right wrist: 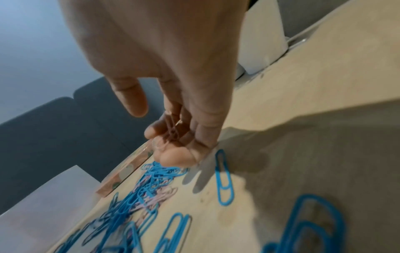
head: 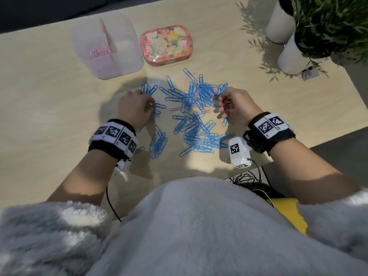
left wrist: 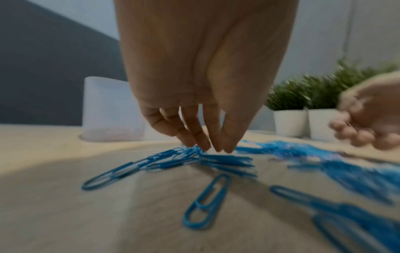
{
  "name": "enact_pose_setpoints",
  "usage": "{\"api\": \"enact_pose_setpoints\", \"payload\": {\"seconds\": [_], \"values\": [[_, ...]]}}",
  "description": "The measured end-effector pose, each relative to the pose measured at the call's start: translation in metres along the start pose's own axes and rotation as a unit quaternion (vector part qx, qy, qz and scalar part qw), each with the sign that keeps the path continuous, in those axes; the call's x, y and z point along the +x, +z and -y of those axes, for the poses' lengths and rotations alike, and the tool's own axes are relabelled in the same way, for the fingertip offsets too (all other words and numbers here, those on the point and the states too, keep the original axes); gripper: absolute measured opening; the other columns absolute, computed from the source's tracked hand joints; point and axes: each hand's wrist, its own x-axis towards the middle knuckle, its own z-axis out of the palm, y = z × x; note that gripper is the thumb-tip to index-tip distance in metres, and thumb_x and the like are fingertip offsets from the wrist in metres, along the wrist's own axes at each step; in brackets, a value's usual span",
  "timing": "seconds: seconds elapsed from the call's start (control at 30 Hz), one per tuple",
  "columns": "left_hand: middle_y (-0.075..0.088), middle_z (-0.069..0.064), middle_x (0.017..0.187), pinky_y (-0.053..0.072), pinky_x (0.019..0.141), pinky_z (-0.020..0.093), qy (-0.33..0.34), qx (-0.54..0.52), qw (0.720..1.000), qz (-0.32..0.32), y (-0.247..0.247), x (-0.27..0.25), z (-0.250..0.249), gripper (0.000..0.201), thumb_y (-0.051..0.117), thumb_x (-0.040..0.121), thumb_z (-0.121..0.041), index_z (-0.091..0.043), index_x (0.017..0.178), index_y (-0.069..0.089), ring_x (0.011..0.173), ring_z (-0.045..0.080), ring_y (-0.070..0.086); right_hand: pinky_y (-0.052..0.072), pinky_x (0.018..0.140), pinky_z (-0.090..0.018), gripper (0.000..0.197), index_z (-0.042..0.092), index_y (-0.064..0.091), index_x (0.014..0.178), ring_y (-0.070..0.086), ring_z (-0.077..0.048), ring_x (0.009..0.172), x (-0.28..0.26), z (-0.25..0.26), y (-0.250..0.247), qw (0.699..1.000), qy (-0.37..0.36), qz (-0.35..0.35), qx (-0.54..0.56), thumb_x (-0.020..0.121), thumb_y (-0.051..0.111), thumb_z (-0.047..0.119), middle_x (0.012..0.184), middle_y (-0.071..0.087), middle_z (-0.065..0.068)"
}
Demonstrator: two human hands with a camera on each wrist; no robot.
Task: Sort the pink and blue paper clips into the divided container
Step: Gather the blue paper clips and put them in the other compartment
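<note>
Blue paper clips [head: 191, 124] lie scattered over the middle of the table, with a few pink paper clips [right wrist: 164, 194] mixed in. The translucent divided container [head: 127, 56] stands at the back left; pink clips [head: 97, 53] lie in its left compartment. At the left edge of the pile my left hand [left wrist: 213, 149] points down, its fingertips [left wrist: 202, 145] and thumb pinching a fan of blue clips [left wrist: 173, 157]. My right hand [right wrist: 168, 137], at the pile's right side, holds a few pink clips [right wrist: 172, 131] in its curled fingers.
A floral tin [head: 166, 45] sits to the right of the container. Two white pots [head: 292, 56] with green plants stand at the back right. The table's right edge [head: 318, 144] runs close behind my right wrist, with cables [head: 249, 178] below it.
</note>
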Motion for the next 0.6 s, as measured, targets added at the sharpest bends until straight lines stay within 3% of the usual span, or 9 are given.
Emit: {"api": "enact_pose_setpoints", "payload": {"seconds": [0.07, 0.1, 0.2, 0.27, 0.3, 0.37, 0.43, 0.5, 0.6], "values": [[0.06, 0.015, 0.111, 0.041, 0.089, 0.044, 0.03, 0.028, 0.999, -0.008, 0.003, 0.004, -0.013, 0.024, 0.055, 0.087, -0.021, -0.012, 0.108, 0.064, 0.106, 0.038, 0.051, 0.027, 0.04, -0.019, 0.03, 0.012, 0.049, 0.056, 0.038, -0.016, 0.042, 0.004, -0.004, 0.003, 0.996, -0.04, 0.007, -0.076, 0.087, 0.051, 0.012, 0.043, 0.044, 0.0], [0.061, 0.014, 0.111, 0.041, 0.09, 0.044, 0.045, 0.024, 0.999, -0.006, 0.005, 0.006, -0.022, 0.024, 0.054, 0.088, -0.022, -0.012, 0.108, 0.063, 0.106, 0.036, 0.051, 0.031, 0.042, -0.02, 0.029, 0.011, 0.053, 0.059, 0.041, -0.012, 0.042, 0.007, -0.007, 0.004, 0.979, -0.083, 0.01, -0.184, 0.087, 0.056, 0.017, 0.048, 0.046, -0.001], [0.059, 0.013, 0.108, 0.04, 0.09, 0.043, 0.066, 0.015, 0.997, 0.029, 0.014, 0.014, -0.045, 0.021, 0.053, 0.087, -0.02, -0.012, 0.104, 0.062, 0.106, 0.034, 0.051, 0.044, 0.062, -0.027, 0.012, 0.013, 0.063, 0.075, 0.055, -0.015, 0.066, 0.012, -0.016, 0.006, 0.86, -0.17, 0.0, -0.48, 0.08, 0.067, 0.023, 0.069, 0.061, -0.001], [0.058, 0.016, 0.108, 0.041, 0.09, 0.044, 0.073, 0.014, 0.995, 0.06, 0.019, 0.018, -0.05, 0.018, 0.055, 0.083, -0.014, -0.01, 0.099, 0.062, 0.106, 0.035, 0.051, 0.042, 0.072, -0.028, 0.008, 0.016, 0.064, 0.079, 0.057, -0.019, 0.079, 0.01, -0.021, 0.01, 0.818, -0.193, 0.016, -0.542, 0.079, 0.068, 0.022, 0.082, 0.066, -0.002], [0.057, 0.017, 0.107, 0.042, 0.091, 0.045, 0.074, 0.009, 0.995, 0.069, 0.02, 0.02, -0.05, 0.016, 0.057, 0.081, -0.012, -0.009, 0.096, 0.062, 0.106, 0.036, 0.051, 0.042, 0.073, -0.028, 0.007, 0.016, 0.063, 0.079, 0.057, -0.02, 0.081, 0.009, -0.023, 0.01, 0.813, -0.195, 0.026, -0.548, 0.079, 0.068, 0.02, 0.085, 0.067, -0.003], [0.056, 0.019, 0.107, 0.042, 0.093, 0.046, 0.07, 0.001, 0.994, 0.082, 0.019, 0.021, -0.048, 0.013, 0.058, 0.083, -0.009, -0.005, 0.094, 0.062, 0.106, 0.036, 0.05, 0.042, 0.071, -0.026, 0.01, 0.017, 0.059, 0.074, 0.057, -0.018, 0.074, 0.011, -0.026, 0.008, 0.826, -0.176, 0.05, -0.533, 0.081, 0.067, 0.017, 0.078, 0.066, -0.004], [0.057, 0.02, 0.108, 0.043, 0.09, 0.043, 0.058, 0.005, 0.994, 0.094, 0.016, 0.021, -0.047, 0.012, 0.055, 0.087, -0.008, -0.002, 0.096, 0.06, 0.105, 0.035, 0.052, 0.043, 0.064, -0.024, 0.021, 0.02, 0.053, 0.066, 0.055, -0.012, 0.058, 0.013, -0.027, 0.001, 0.88, -0.143, 0.072, -0.448, 0.081, 0.066, 0.015, 0.064, 0.06, -0.002], [0.058, 0.019, 0.109, 0.041, 0.087, 0.041, 0.036, -0.011, 0.996, 0.077, 0.011, 0.019, -0.047, 0.016, 0.05, 0.09, -0.009, -0.001, 0.102, 0.057, 0.104, 0.034, 0.054, 0.044, 0.057, -0.019, 0.028, 0.02, 0.048, 0.063, 0.053, -0.004, 0.051, 0.013, -0.022, -0.01, 0.927, -0.133, 0.064, -0.344, 0.083, 0.064, 0.009, 0.062, 0.055, -0.003], [0.051, 0.019, 0.113, 0.039, 0.089, 0.037, 0.016, -0.094, 0.994, 0.045, 0.004, 0.018, -0.05, 0.026, 0.043, 0.091, -0.005, -0.002, 0.114, 0.053, 0.103, 0.03, 0.051, 0.036, 0.043, -0.01, 0.03, 0.018, 0.048, 0.064, 0.045, 0.004, 0.038, 0.009, -0.01, -0.03, 0.956, -0.128, 0.049, -0.26, 0.085, 0.061, 0.0, 0.056, 0.051, -0.001]]}}
